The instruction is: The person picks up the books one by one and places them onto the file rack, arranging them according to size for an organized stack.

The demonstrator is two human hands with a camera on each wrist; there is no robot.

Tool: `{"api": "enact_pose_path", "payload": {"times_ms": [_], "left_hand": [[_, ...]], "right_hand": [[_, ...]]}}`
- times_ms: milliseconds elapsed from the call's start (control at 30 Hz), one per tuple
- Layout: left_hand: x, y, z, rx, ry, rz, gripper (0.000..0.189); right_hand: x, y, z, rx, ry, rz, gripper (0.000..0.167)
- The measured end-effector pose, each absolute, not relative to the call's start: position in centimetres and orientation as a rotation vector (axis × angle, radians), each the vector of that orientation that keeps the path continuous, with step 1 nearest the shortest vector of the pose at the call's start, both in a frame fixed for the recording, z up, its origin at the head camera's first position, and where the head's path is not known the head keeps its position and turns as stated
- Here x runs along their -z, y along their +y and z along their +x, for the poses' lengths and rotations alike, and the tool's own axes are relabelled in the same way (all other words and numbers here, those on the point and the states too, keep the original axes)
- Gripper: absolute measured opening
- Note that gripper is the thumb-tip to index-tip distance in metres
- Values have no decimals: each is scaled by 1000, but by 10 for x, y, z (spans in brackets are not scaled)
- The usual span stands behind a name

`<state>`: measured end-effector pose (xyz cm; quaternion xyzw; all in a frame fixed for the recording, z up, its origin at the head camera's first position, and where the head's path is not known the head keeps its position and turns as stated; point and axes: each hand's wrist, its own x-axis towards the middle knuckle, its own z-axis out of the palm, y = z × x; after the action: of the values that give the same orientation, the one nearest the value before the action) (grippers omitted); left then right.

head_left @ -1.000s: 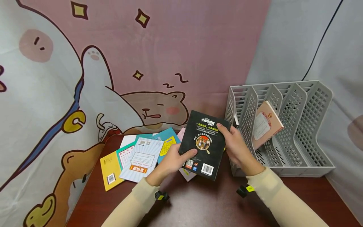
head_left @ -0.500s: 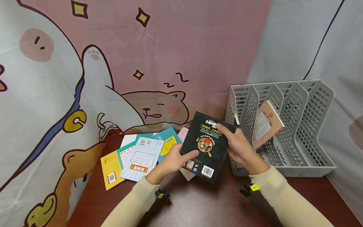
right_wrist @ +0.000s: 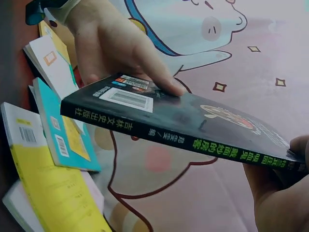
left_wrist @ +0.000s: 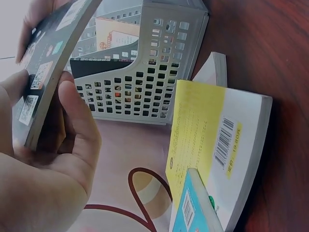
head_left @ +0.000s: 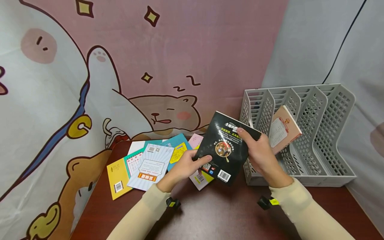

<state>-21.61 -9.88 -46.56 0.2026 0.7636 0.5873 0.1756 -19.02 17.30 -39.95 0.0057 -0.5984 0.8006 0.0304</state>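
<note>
Both hands hold a black paperback book (head_left: pixel 223 146) above the table, its back cover with a barcode turned up. My left hand (head_left: pixel 189 165) grips its lower left side, thumb on the cover and fingers beneath. At the upper right corner my right hand (head_left: pixel 259 153) pinches the book, thumb on top. In the right wrist view the spine of the black book (right_wrist: pixel 183 145) faces the camera, with green and white lettering. The left wrist view shows the left hand (left_wrist: pixel 53 164) with its fingers curled under the black book (left_wrist: pixel 53 58).
A grey file rack (head_left: pixel 303 181) with several slots stands at the right; a pink book (head_left: pixel 285 128) leans inside. At the left lie several books, including a yellow one (head_left: pixel 117 176), a light-blue striped one (head_left: pixel 153 163) and a teal one (head_left: pixel 180 138). A patterned cloth (head_left: pixel 210 50) hangs behind.
The black book has moved to the right and slightly up, tilting clockwise, nearer the rack. Both hands have moved right with it and keep their grip.
</note>
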Motion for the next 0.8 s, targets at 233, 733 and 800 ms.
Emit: {"api": "enact_pose_path", "payload": {"times_ms": [233, 733, 800], "left_hand": [[466, -94, -218, -1598, 2225, 621, 30], [477, -80, -218, -1628, 2211, 516, 24], [478, -75, -217, -1619, 2213, 525, 24]], "right_hand": [[387, 189, -179, -2320, -1827, 27, 14], [381, 226, -165, -2237, -1564, 50, 22], [380, 232, -163, -2215, -1582, 4, 18]]}}
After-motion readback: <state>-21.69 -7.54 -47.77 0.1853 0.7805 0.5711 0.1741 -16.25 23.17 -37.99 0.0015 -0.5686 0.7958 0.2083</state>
